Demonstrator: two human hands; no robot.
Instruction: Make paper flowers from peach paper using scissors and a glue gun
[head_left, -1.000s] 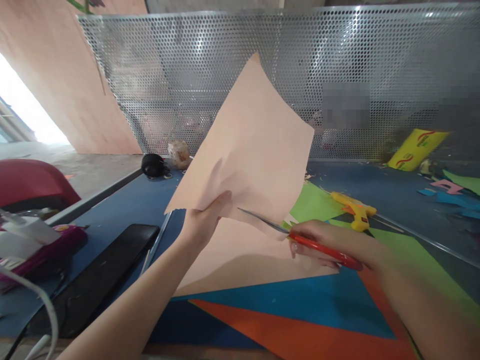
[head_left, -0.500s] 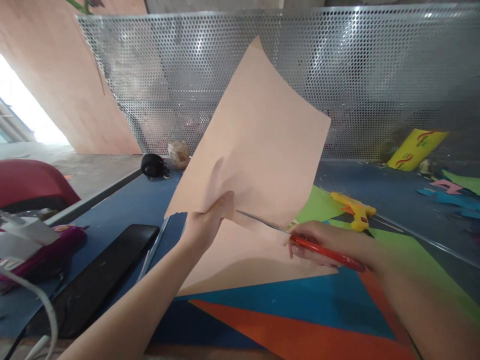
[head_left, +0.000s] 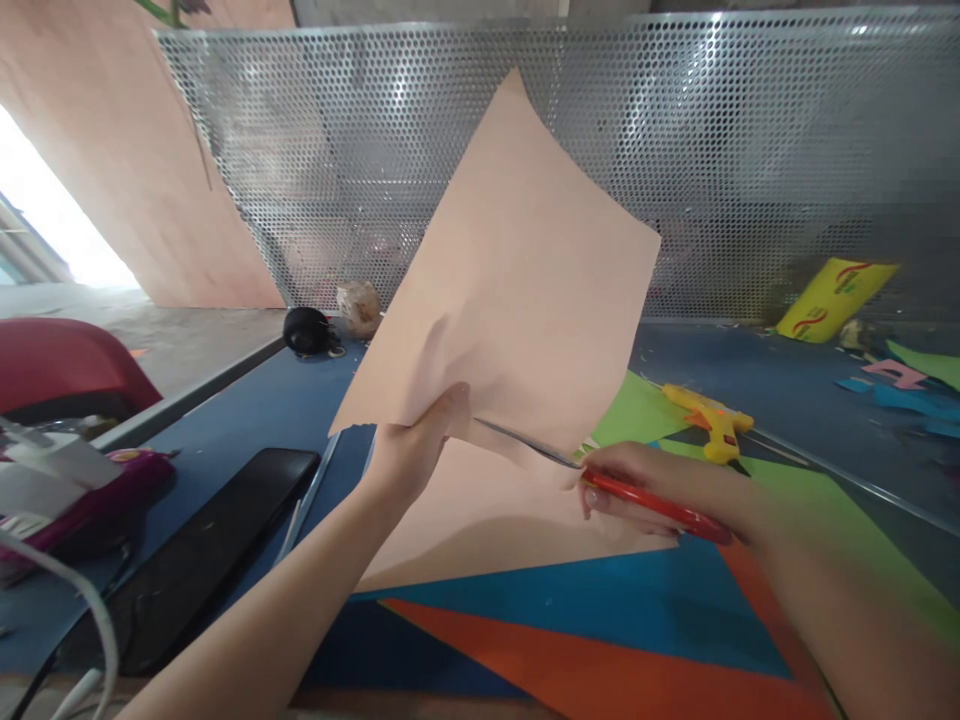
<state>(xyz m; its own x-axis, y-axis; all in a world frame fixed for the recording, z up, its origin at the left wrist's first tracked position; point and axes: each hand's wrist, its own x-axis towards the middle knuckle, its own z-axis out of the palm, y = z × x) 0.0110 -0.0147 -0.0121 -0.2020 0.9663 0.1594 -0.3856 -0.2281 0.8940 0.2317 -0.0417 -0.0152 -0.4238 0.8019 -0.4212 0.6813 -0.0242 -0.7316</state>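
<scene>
Peach paper sheet (head_left: 536, 240) rises in front of the left hand (head_left: 415, 445), which grips its lower edge, the thumb on the near face and the other fingers mostly hidden. The left forearm comes up from the lower left, while the right forearm reaches in from the lower right. The right hand (head_left: 634, 480) has its fingers wrapped around the red handle of the scissors (head_left: 652, 503), whose slim metal blades point left along the sheet's lower edge, their tip just right of the left thumb. The sheet is smooth, matte and gently curved, with a pointed top corner and a wavy edge left of the left fingers. Beneath both hands lies more peach paper (head_left: 487, 530); whether it joins the raised sheet I cannot tell. Nearer than the fingers, blue paper (head_left: 585, 610) and orange paper (head_left: 517, 655) overlap on the bench (head_left: 247, 400). Beyond the right fingers are green paper (head_left: 637, 408) and a yellow glue gun (head_left: 716, 420); left of the left hand is a long black object (head_left: 217, 550). Behind everything stands a perforated metal panel (head_left: 420, 110), partly blocked from view by the raised sheet.
</scene>
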